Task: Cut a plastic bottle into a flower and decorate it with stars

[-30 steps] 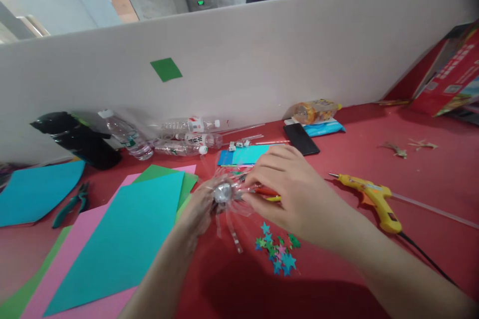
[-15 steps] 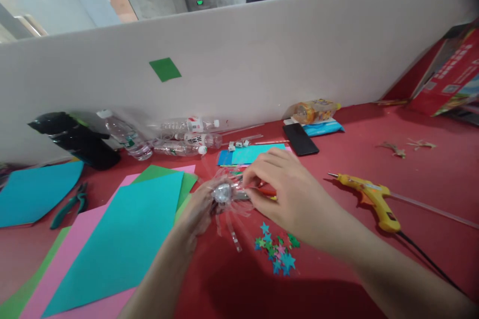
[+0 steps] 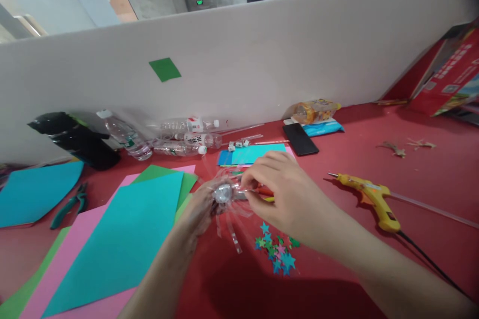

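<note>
My left hand [image 3: 198,209] is closed round a clear plastic bottle piece [image 3: 223,193] whose cut strips splay outward like petals. Its rounded middle points up toward me. From the right, my right hand [image 3: 282,187] pinches at the strips with thumb and forefinger; what lies between those fingertips is too small and hidden to name. Something orange-red [image 3: 265,191] and something yellow [image 3: 269,199] show partly behind my right fingers. Just below the hands, a small heap of paper stars [image 3: 277,249] in blue, green and pink lies on the red table [image 3: 232,279].
Coloured paper sheets [image 3: 123,244] and pliers [image 3: 70,207] lie at left. Plastic bottles [image 3: 183,147] and a black flask [image 3: 78,139] line the white partition [image 3: 239,70]. A phone [image 3: 300,139] is behind my right hand; a yellow glue gun [image 3: 368,197] with its cord is at right.
My right hand has shifted very slightly to the left at the strips. The left hand and the bottle piece have stayed nearly still.
</note>
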### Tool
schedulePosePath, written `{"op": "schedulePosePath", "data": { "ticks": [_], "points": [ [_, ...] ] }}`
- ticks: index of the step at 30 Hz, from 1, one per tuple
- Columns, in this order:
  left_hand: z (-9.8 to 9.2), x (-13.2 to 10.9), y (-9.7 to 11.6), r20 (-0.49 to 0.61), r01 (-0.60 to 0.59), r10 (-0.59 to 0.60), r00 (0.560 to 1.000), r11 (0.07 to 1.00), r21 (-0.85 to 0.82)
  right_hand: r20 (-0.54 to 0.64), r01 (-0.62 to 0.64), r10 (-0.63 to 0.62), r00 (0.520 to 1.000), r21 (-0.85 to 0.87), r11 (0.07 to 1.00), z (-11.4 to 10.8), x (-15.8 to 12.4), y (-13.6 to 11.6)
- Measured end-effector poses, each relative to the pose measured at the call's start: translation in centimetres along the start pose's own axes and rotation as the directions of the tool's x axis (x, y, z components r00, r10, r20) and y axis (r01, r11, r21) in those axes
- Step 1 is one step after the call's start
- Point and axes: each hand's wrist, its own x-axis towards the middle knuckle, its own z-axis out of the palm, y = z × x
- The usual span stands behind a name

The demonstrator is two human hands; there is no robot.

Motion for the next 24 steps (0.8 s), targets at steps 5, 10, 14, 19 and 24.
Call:
{"op": "schedulePosePath", "data": {
  "ticks": [5,10,14,19,24],
  "points": [
    [-0.13,0.10,-0.31,-0.024,-0.021,0.021,0.999,1.000,-0.014,0.010,-0.039,0.039,0.999,0.055,0.998,0.09,0.10,-0.08],
    [0.25,-0.32,0.03,0.115,-0.088,0.094,0.989,0.994,-0.063,-0.003,-0.069,0.070,0.998,0.136,0.988,0.08,0.15,0.10],
    [0.31,-0.40,0.14,0.133,-0.074,0.085,0.987,0.993,-0.086,-0.003,-0.069,0.070,0.998,0.149,0.986,0.07,0.14,0.17],
    [-0.05,0.00,-0.29,0.008,-0.006,0.007,1.000,1.000,-0.026,-0.002,-0.053,0.053,0.999,0.085,0.995,0.24,0.23,0.15],
    [0.16,-0.18,0.00,-0.033,-0.013,0.013,0.999,1.000,0.001,-0.012,-0.030,0.031,0.999,0.074,0.997,0.19,0.09,0.27]
  ]
}}
